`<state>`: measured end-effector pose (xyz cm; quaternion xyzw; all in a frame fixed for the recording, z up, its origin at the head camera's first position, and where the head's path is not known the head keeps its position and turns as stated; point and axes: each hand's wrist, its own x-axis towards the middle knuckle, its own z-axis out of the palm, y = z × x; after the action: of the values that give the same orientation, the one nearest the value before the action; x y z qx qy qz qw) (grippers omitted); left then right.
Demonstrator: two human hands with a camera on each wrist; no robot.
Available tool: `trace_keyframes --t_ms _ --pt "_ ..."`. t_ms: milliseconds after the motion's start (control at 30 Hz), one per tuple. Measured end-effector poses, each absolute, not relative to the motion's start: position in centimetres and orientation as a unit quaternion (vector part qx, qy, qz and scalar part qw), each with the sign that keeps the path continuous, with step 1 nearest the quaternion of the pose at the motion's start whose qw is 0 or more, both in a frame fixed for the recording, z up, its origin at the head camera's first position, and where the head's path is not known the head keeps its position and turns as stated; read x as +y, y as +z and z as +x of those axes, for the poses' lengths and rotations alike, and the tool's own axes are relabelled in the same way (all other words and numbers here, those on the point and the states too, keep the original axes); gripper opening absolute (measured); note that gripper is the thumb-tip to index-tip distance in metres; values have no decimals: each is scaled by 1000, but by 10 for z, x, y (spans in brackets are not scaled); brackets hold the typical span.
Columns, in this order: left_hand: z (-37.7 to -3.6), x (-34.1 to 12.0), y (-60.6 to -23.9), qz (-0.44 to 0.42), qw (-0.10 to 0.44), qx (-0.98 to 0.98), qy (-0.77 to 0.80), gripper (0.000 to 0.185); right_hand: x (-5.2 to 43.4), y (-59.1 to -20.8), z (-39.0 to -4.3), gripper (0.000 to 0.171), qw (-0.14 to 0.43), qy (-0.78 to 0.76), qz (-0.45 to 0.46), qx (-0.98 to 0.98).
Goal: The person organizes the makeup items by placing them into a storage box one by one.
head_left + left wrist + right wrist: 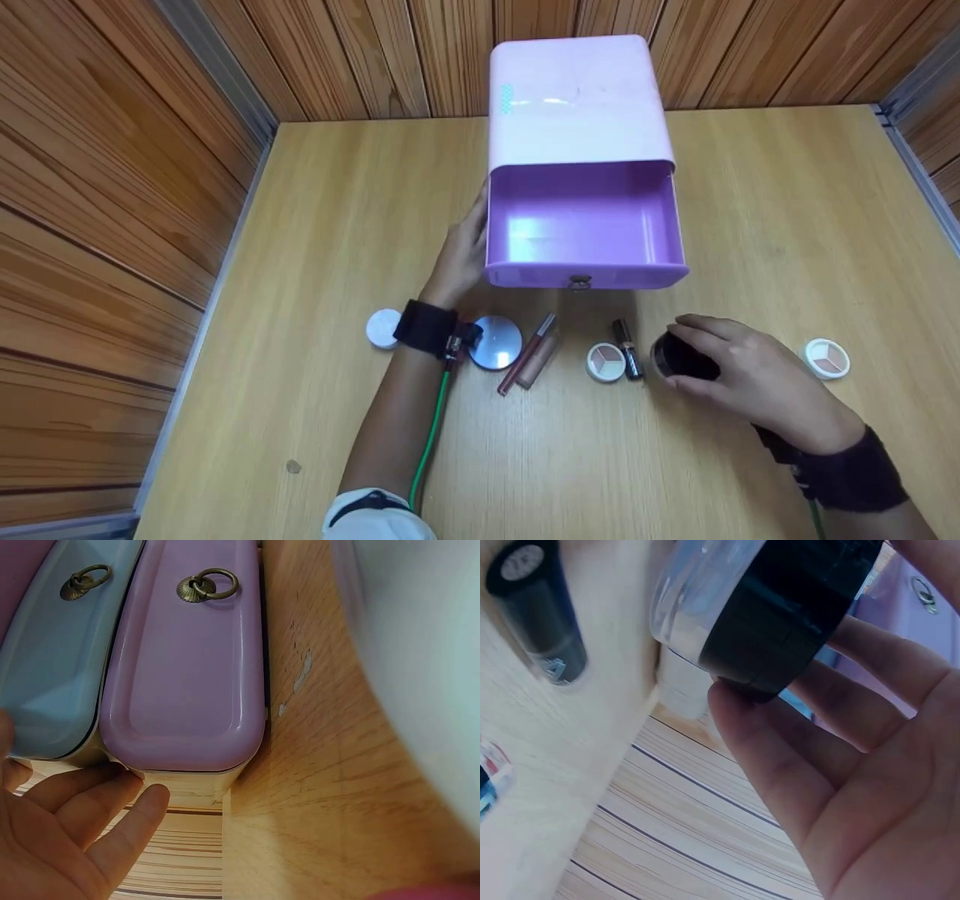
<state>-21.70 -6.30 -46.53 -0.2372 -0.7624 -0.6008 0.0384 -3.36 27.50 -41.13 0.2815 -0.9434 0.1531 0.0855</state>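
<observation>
Wood-panel walls, light wood table [787, 225]. Head view: purple drawer [581, 225] pulled open, nothing inside yet; approx 6 cosmetics on table in front. Left hand [461, 255] flat vs drawer's side. Left wrist: fingers [82, 817] straight, relaxed. Right wrist: right hand [870, 787] curled round black jar [780, 607], jar on table, none stowed.

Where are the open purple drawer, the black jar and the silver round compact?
purple drawer [577, 225], head view, its inner floor.
black jar [675, 358], head view, its exposed side.
silver round compact [496, 342], head view, lid centre.
</observation>
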Motion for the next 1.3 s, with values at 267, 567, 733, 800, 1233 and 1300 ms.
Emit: trace_keyframes --t_ms 267,567,733,800,1233,1300 --pt "-217 -62 -466 -239 38 -761 -602 58 273 -392 -29 60 132 138 327 -925" --pt "-218 -61 -464 -215 19 -768 -603 56 267 -363 -26 63 184 136 352 -908" --pt "-215 -62 -460 -221 19 -765 -604 57 260 -344 -26 66 213 129 366 -897" --pt "-216 -62 -461 -228 25 -766 -601 56 257 -335 -27 67 219 126 366 -895" --pt "-217 -62 -464 -214 23 -775 -594 54 245 -298 -35 62 265 124 369 -882" --pt "-217 -62 -465 -215 25 -774 -594 54 242 -295 -38 61 272 123 372 -879"
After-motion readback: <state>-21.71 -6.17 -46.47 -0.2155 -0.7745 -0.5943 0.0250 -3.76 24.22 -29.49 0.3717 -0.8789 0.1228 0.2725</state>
